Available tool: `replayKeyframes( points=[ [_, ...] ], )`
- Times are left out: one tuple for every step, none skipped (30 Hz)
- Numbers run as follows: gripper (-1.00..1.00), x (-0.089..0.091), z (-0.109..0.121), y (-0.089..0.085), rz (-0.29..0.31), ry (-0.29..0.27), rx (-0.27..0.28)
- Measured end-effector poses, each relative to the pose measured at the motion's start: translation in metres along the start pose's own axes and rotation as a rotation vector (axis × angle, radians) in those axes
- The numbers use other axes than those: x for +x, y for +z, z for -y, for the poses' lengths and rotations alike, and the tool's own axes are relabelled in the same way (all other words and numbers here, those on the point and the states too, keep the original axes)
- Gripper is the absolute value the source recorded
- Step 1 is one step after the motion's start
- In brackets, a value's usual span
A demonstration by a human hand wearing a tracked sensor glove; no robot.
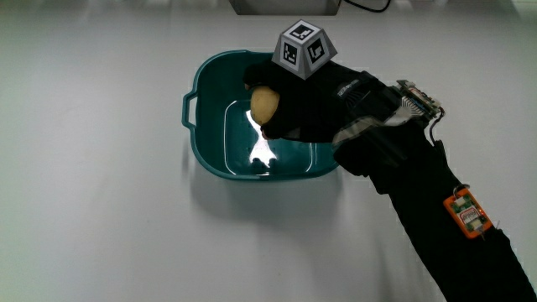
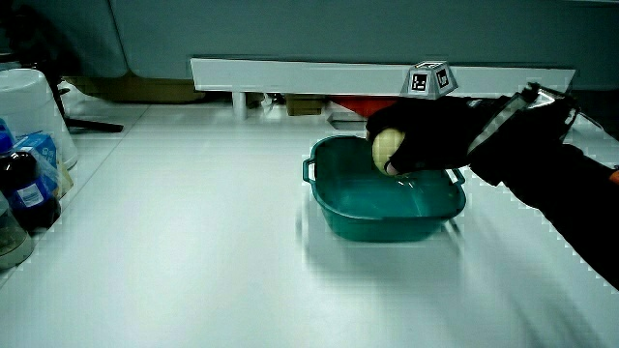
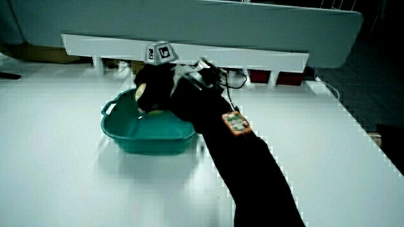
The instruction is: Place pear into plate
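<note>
We see the hand (image 1: 306,105) curled around a smooth, pale yellow pear (image 1: 264,105), fingers clamped on it, held just over the glossy teal plastic plate (image 1: 205,155), a deep, rounded-square basin with small handles on the matte white table (image 1: 101,210).

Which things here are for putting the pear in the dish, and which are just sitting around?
For the job:
- the pear, held in the hand
- the teal plate, a deep dish with handles, right under the hand

Just sitting around:
- white tub at the table's edge
- bottles and a blue packet beside that tub
- the low partition
</note>
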Motion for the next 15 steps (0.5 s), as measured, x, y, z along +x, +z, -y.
replayKeyframes(
  points=[
    [0.0,0.002,-0.002,-0.001,-0.002,-0.004,-0.005],
    [0.0,0.005,-0.003,-0.002,-0.016,-0.006,-0.012],
    [0.0,0.007,-0.003,-0.002,-0.02,-0.013,-0.006],
    [0.0,0.009,-0.004,-0.002,-0.033,-0.011,-0.011],
    [0.0,0.009,-0.003,-0.002,-0.031,-0.011,-0.005],
    [0.0,0.01,-0.004,-0.004,-0.033,-0.02,-0.002],
    [0.0,0.008,-0.002,-0.005,-0.035,-0.006,0.004],
    [0.0,0.008,-0.003,-0.008,-0.033,-0.011,0.009],
    [0.0,0.008,-0.005,-0.012,-0.024,-0.021,0.008],
    [0.0,0.007,-0.007,-0.015,-0.031,-0.012,-0.004],
    [0.0,0.007,-0.01,-0.019,-0.028,-0.018,-0.012],
    [0.0,0.008,-0.012,-0.022,-0.029,-0.023,-0.015],
    [0.0,0.009,-0.013,-0.025,-0.027,-0.025,-0.015],
    [0.0,0.01,-0.015,-0.028,-0.028,-0.04,-0.01],
    [0.0,0.013,-0.019,-0.033,-0.019,-0.053,-0.026]
  ],
)
